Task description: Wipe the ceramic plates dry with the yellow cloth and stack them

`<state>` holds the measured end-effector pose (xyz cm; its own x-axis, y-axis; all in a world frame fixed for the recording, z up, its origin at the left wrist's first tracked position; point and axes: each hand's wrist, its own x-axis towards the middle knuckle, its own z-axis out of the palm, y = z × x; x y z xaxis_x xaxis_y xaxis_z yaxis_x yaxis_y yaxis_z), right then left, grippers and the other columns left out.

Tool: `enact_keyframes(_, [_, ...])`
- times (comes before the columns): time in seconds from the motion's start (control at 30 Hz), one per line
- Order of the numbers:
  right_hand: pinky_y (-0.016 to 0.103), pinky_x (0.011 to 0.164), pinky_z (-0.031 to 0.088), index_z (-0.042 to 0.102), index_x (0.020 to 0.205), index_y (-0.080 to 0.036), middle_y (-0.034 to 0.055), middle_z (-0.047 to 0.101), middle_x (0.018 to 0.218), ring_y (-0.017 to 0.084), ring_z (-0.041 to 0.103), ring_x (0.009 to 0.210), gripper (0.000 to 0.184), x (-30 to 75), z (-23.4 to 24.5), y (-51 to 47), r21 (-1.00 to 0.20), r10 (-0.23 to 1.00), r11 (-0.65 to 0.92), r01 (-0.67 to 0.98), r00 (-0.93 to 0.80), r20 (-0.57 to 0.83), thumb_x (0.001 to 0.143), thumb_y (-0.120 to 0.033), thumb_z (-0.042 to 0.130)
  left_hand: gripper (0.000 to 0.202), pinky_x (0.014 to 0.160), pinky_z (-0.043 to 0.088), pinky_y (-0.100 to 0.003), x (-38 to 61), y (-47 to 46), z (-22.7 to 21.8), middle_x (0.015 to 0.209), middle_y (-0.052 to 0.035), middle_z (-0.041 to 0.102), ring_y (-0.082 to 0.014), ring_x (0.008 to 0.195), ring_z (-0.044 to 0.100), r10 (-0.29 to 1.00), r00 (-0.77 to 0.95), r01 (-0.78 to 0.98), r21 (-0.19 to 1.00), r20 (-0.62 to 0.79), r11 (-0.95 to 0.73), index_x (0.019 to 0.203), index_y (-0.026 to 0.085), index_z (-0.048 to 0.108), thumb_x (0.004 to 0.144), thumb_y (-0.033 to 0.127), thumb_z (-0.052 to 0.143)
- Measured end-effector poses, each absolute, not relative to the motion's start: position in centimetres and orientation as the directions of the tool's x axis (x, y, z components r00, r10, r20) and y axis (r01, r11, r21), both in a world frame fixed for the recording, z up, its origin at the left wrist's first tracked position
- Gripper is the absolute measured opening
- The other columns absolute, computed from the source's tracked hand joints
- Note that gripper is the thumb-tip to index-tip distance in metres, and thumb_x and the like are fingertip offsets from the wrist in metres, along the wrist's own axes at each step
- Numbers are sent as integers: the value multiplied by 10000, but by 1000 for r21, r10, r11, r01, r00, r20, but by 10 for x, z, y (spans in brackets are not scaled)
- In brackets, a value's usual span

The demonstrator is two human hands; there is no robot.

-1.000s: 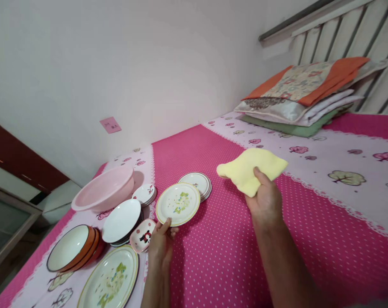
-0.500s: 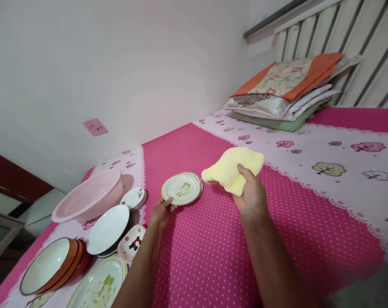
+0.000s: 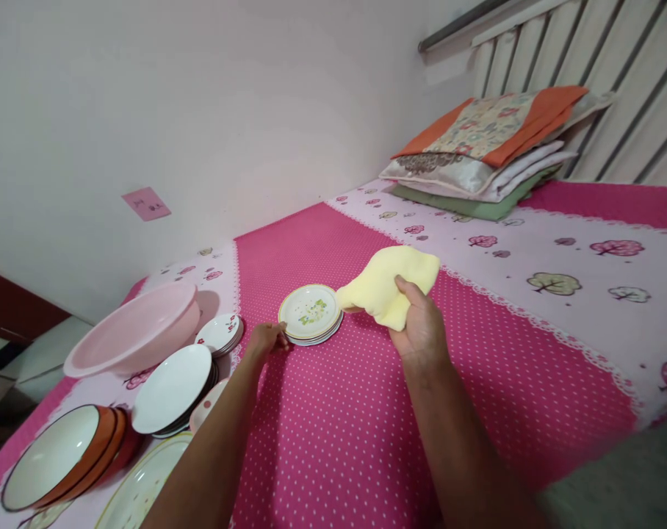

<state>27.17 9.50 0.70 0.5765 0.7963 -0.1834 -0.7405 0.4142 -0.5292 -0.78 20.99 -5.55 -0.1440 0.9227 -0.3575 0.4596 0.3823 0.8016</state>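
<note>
My right hand grips a soft yellow cloth in the middle of the view, thumb on top. The cloth hangs just above the bed, its left tip beside a small stack of round plates. The top plate is cream with a yellow rim and a green floral print. At the left rim of this plate is my left hand, thumb and fingers closed at the edge. The lower plates show only as rims beneath it.
Left of my left arm stand a pink basin, small flowered plates, white plates, orange bowls and a large yellow-rimmed plate. A pink dish is partly hidden by my arm. Folded cushions lie by the headboard.
The top plate has settled more squarely over the stack, with my left hand now at its left rim instead of its lower edge. The cloth stays in my right hand. The view has shifted slightly.
</note>
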Motion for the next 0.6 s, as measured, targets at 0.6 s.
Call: enact_keyframes(0.6, [374,872,677,714,1112,-147,128,786,1137,292,738,1131,376,271,7,94,-547,772,422,-723,603,-202,745,-179,790,203,824,539,-344,17,48,-71,998,-96,776,-262,886,729,972,97,639,735,213,-225,1087,246,750,917,316,665])
